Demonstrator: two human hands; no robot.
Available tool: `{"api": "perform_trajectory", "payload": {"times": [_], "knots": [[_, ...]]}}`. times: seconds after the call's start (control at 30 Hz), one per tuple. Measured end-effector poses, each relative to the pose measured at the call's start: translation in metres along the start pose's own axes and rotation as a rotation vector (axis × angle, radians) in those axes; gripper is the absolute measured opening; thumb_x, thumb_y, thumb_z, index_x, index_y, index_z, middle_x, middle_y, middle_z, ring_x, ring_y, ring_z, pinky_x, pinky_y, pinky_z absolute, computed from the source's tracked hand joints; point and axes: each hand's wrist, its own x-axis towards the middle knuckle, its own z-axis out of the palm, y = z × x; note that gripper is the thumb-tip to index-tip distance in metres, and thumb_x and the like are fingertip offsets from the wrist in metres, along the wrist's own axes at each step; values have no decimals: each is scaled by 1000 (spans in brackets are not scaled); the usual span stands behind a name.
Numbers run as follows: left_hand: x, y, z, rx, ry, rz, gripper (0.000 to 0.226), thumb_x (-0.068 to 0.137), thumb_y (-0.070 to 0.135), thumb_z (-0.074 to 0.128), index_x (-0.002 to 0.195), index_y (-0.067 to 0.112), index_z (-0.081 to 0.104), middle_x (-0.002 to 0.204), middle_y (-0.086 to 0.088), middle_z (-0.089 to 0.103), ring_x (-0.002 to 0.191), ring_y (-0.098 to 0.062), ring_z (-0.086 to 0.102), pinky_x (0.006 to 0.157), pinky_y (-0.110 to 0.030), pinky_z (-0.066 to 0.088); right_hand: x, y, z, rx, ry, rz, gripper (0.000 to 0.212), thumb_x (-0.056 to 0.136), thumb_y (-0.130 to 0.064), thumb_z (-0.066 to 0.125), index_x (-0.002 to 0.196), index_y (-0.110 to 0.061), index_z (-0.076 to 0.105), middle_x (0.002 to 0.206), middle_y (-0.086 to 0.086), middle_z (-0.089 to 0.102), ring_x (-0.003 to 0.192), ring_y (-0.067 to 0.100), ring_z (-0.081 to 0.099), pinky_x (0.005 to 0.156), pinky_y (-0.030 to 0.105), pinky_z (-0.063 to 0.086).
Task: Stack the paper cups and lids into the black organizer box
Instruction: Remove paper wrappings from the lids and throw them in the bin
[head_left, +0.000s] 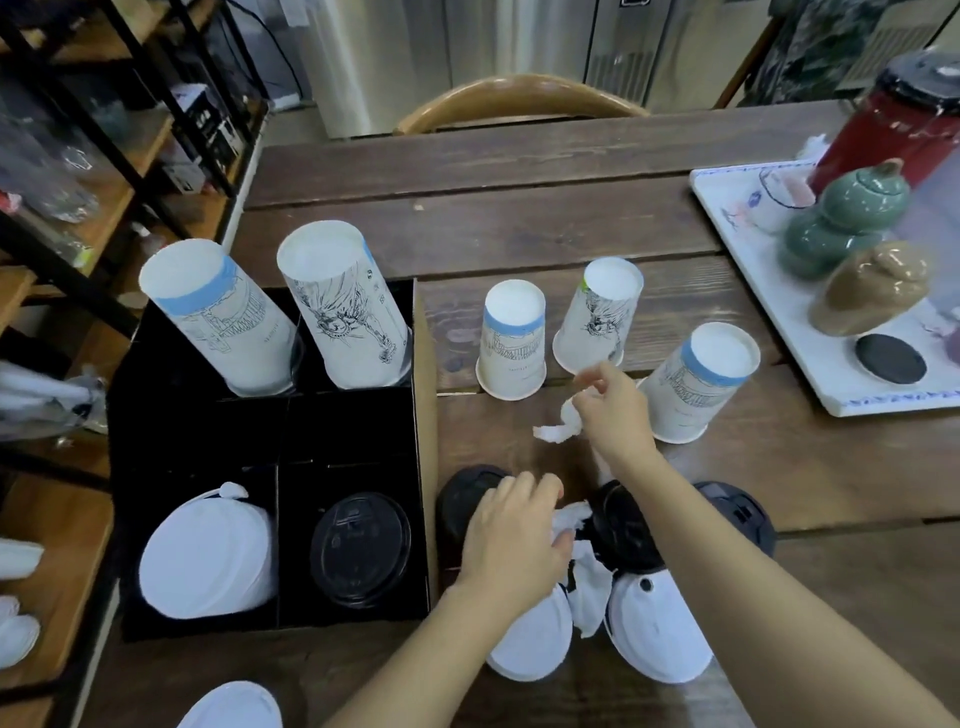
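Our black organizer box (426, 415) holds two cup stacks (280, 306) (upside down), white lids (208, 556) and a black lid (361, 551). Our right hand (613, 410) pinches crumpled tissue (561, 423); our left hand (514, 535) lies spread, fingers apart, on black lids on the table (470, 501).

Matt printed paper cups (511, 347) stand on a rough, grainy dark wooden table (545, 218) beside a matt black cardboard organizer box (270, 441) holding a glossy black plastic lid (360, 550), while glazed, shiny ceramic jars (852, 218) sit on a smooth white tray (737, 249).
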Motion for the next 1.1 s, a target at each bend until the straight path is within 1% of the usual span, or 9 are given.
{"api": "perform_trajectory", "payload": {"times": [0.13, 0.23, 0.33, 0.43, 0.5, 0.63, 0.8, 1.03, 1.1], "knots": [[5, 6, 16, 338, -137, 101, 38, 50, 43, 79, 79, 22, 66, 76, -2, 60, 71, -21, 58, 63, -29, 46, -19, 1, -16, 32, 27, -4, 25, 79, 2, 43, 80, -8, 66, 81, 6, 62, 73, 16, 52, 71, 27, 38], [7, 7, 22, 370, -60, 125, 33, 35, 29, 85, 57, 24, 61, 61, 2, 56, 56, -18, 56, 52, -24, 44, -32, -1, -28, 43, 46, -13, 30, 74, 7, 40, 63, -8, 63, 68, 6, 61, 69, 17, 52, 65, 26, 38], [7, 6, 16, 267, 6, 63, 29, 47, 18, 83, 61, 19, 57, 65, 0, 58, 59, -19, 58, 52, -26, 42, -45, 1, -40, 80, 61, 12, 35, 72, 10, 38, 47, -10, 52, 54, 1, 48, 56, 12, 42, 51, 17, 36], [6, 6, 2, 48, 87, -23, 6, 85, 16, 55, 84, 10, 53, 89, -8, 58, 85, -25, 55, 66, -29, 33, -57, 11, -43, 81, 33, -5, 25, 71, 1, 41, 46, 5, 41, 51, 10, 37, 52, 16, 33, 52, 26, 28], [5, 7, -5, -33, 147, -49, 6, 90, 18, 45, 87, 12, 45, 93, -9, 58, 90, -25, 52, 67, -30, 32, -64, 18, -41, 69, -48, -15, 30, 73, -12, 47, 47, -3, 36, 50, 7, 34, 51, 16, 30, 53, 28, 25], [3, 8, -15, -202, 191, -155, 8, 89, 17, 48, 91, 13, 41, 94, -11, 60, 89, -31, 54, 65, -36, 35, -73, 25, -37, -112, -296, -57, 21, 74, -35, 69, 69, -18, 58, 62, -6, 54, 62, 11, 49, 62, 29, 39], [-4, 0, -23, -449, 244, -325, 18, 94, 19, 45, 110, 12, 51, 100, -10, 62, 90, -28, 56, 72, -35, 42, -86, 29, -32, -618, -476, -222, 32, 82, -22, 61, 114, -19, 60, 105, 8, 68, 100, 27, 60, 81, 38, 50], [-23, -7, -31, -651, 172, -363, 18, 95, 19, 43, 95, 11, 59, 78, -2, 58, 74, -20, 51, 63, -31, 39, -92, 19, -30, -92, -382, -176, 74, 78, -18, 70, 138, -39, 31, 106, 17, 62, 86, 27, 58, 74, 29, 44], [-28, -7, -31, -659, 103, -348, 21, 94, 25, 44, 95, 11, 60, 78, -6, 59, 70, -22, 51, 64, -33, 39, -95, 14, -30, -35, -395, -218, 83, 77, -18, 72, 138, -48, 25, 83, 10, 55, 71, 20, 46, 70, 27, 42]]}}
